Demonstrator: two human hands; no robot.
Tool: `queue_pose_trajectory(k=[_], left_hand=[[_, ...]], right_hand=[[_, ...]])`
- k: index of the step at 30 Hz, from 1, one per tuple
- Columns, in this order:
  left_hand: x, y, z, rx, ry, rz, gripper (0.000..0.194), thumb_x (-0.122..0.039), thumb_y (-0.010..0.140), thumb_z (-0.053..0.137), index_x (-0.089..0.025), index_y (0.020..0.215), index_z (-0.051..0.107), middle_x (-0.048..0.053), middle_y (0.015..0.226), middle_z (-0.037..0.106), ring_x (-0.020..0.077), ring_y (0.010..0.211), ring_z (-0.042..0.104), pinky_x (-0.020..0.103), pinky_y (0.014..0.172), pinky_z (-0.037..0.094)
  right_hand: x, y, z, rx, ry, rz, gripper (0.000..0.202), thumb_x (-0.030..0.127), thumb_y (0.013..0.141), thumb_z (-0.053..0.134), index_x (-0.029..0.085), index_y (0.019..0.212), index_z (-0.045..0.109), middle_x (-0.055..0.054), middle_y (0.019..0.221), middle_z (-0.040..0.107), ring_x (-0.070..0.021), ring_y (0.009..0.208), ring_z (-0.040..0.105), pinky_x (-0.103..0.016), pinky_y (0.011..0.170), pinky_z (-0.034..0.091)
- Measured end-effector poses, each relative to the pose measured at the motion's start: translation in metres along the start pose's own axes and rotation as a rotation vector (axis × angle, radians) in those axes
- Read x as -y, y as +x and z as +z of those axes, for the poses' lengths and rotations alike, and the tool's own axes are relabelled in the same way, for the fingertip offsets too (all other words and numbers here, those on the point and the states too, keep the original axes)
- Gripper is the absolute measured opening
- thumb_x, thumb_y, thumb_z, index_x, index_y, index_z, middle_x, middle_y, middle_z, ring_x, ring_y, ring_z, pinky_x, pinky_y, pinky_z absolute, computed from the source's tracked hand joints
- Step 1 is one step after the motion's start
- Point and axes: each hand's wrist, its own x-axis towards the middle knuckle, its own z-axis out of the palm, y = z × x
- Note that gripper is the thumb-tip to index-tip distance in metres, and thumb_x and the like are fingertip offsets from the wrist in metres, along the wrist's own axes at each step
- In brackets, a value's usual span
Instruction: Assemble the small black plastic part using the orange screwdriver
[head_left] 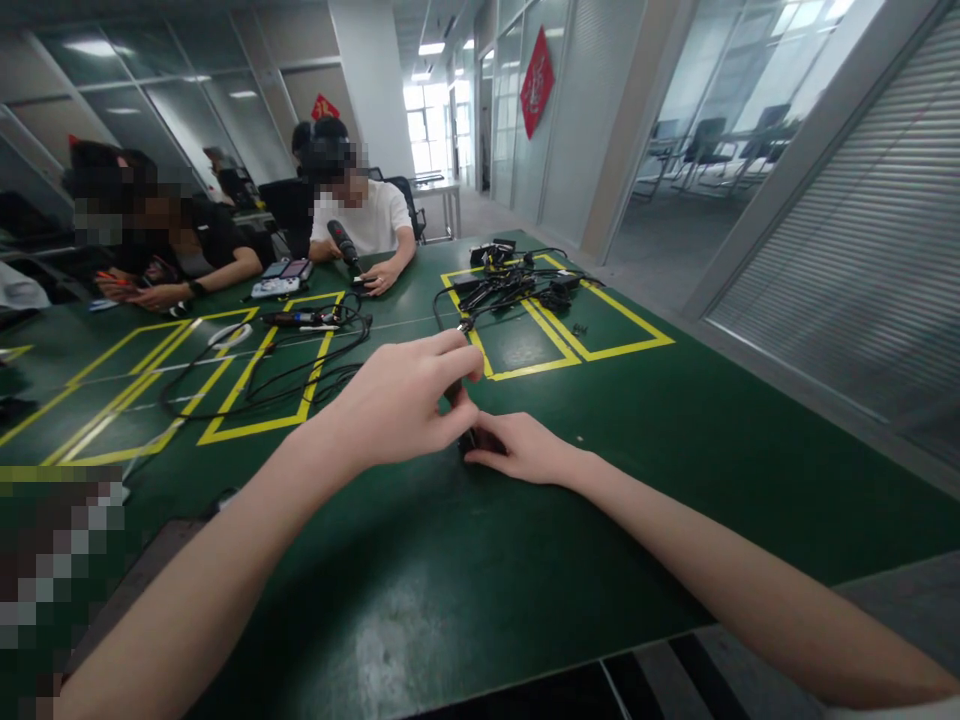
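My left hand (409, 395) reaches across the green table (637, 480) with its fingers curled and thumb pinched toward them. What it pinches is mostly covered by the fingers; only a dark bit shows between them. Just below and to the right, my right hand (532, 447) rests low at the tabletop, its fingers and thumb closed around a small dark object (466, 442). Most of that object is hidden by both hands, and its kind cannot be made out. The hands meet at it, left above right. A black cable passes just beyond the left fingertips.
A tangle of black cables and adapters (510, 285) lies beyond my hands, over yellow tape outlines (626, 350). More black cable (262, 405) loops at left. Across the table, a person in white (375, 215) holds a power drill (341, 240); another person in black sits left.
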Motion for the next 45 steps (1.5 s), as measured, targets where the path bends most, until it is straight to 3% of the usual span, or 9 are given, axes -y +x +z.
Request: queue_pose_trajectory(k=[4, 8, 14, 20, 24, 29, 36, 42, 45], left_hand=[[0.001, -0.003, 0.004, -0.029, -0.140, 0.004, 0.026, -0.016, 0.088, 0.050, -0.017, 0.107, 0.068, 0.009, 0.116, 0.069, 0.0153, 0.082, 0.066, 0.026, 0.071, 0.049], [0.004, -0.001, 0.007, -0.062, -0.190, -0.003, 0.030, -0.023, 0.094, 0.054, -0.019, 0.121, 0.066, 0.004, 0.091, 0.075, 0.0144, 0.072, 0.067, 0.023, 0.066, 0.047], [0.006, 0.003, 0.006, -0.072, -0.035, -0.044, 0.025, -0.040, 0.095, 0.058, -0.020, 0.099, 0.071, 0.000, 0.066, 0.070, 0.0158, 0.060, 0.065, 0.024, 0.059, 0.040], [0.001, 0.003, 0.009, -0.088, -0.186, 0.004, 0.026, -0.017, 0.085, 0.053, -0.017, 0.108, 0.065, 0.007, 0.108, 0.070, 0.0151, 0.081, 0.066, 0.026, 0.072, 0.049], [0.000, 0.004, 0.017, -0.142, -0.244, 0.003, 0.028, -0.013, 0.090, 0.047, -0.017, 0.111, 0.065, 0.009, 0.117, 0.067, 0.0147, 0.085, 0.066, 0.025, 0.074, 0.050], [-0.003, 0.004, 0.022, -0.202, -0.312, -0.004, 0.023, -0.021, 0.094, 0.055, -0.019, 0.115, 0.065, 0.002, 0.094, 0.075, 0.0135, 0.081, 0.069, 0.022, 0.071, 0.048], [-0.008, 0.001, 0.023, -0.214, -0.251, -0.064, 0.020, -0.037, 0.095, 0.058, -0.020, 0.101, 0.067, -0.003, 0.069, 0.068, 0.0131, 0.066, 0.066, 0.022, 0.062, 0.042], [-0.017, 0.006, 0.021, -0.097, -0.306, 0.013, 0.037, -0.015, 0.087, 0.049, -0.018, 0.122, 0.061, 0.008, 0.118, 0.069, 0.0169, 0.091, 0.067, 0.026, 0.073, 0.050], [-0.016, 0.010, 0.025, -0.101, -0.264, 0.021, 0.044, -0.009, 0.091, 0.041, -0.019, 0.130, 0.058, 0.009, 0.125, 0.066, 0.0164, 0.096, 0.067, 0.026, 0.076, 0.051]], right_hand=[[-0.003, 0.000, 0.000, -0.011, 0.081, 0.018, 0.021, 0.037, 0.094, 0.069, 0.021, 0.098, 0.056, 0.001, 0.078, 0.067, -0.0176, 0.067, 0.062, -0.027, 0.064, 0.038], [-0.005, -0.001, 0.000, -0.006, 0.112, 0.012, 0.021, 0.037, 0.094, 0.069, 0.021, 0.098, 0.056, 0.002, 0.077, 0.066, -0.0168, 0.066, 0.061, -0.026, 0.063, 0.037], [-0.005, -0.001, -0.003, 0.023, 0.107, 0.003, 0.024, 0.036, 0.091, 0.073, 0.020, 0.100, 0.058, 0.003, 0.074, 0.064, -0.0157, 0.063, 0.057, -0.026, 0.062, 0.035], [-0.008, -0.004, -0.005, 0.029, 0.084, -0.031, 0.021, 0.027, 0.090, 0.072, 0.020, 0.105, 0.059, 0.003, 0.075, 0.064, -0.0146, 0.062, 0.056, -0.026, 0.062, 0.035], [-0.005, -0.004, -0.005, 0.027, 0.085, -0.009, 0.022, 0.031, 0.089, 0.073, 0.021, 0.101, 0.057, 0.003, 0.074, 0.064, -0.0149, 0.061, 0.056, -0.026, 0.061, 0.035], [-0.003, -0.005, -0.003, 0.001, 0.045, 0.034, 0.026, 0.034, 0.087, 0.075, 0.022, 0.095, 0.053, 0.003, 0.074, 0.064, -0.0161, 0.062, 0.058, -0.026, 0.061, 0.036], [-0.009, -0.011, 0.001, -0.043, -0.022, 0.040, 0.028, 0.041, 0.086, 0.074, 0.023, 0.086, 0.052, 0.003, 0.070, 0.063, -0.0174, 0.059, 0.059, -0.027, 0.058, 0.036], [-0.014, -0.014, 0.005, -0.103, -0.043, 0.024, 0.027, 0.046, 0.086, 0.073, 0.024, 0.089, 0.057, -0.001, 0.071, 0.067, -0.0230, 0.064, 0.065, -0.031, 0.059, 0.042], [-0.013, -0.013, 0.006, -0.103, -0.078, 0.034, 0.030, 0.048, 0.086, 0.072, 0.024, 0.083, 0.054, 0.000, 0.066, 0.065, -0.0217, 0.058, 0.062, -0.031, 0.055, 0.039]])
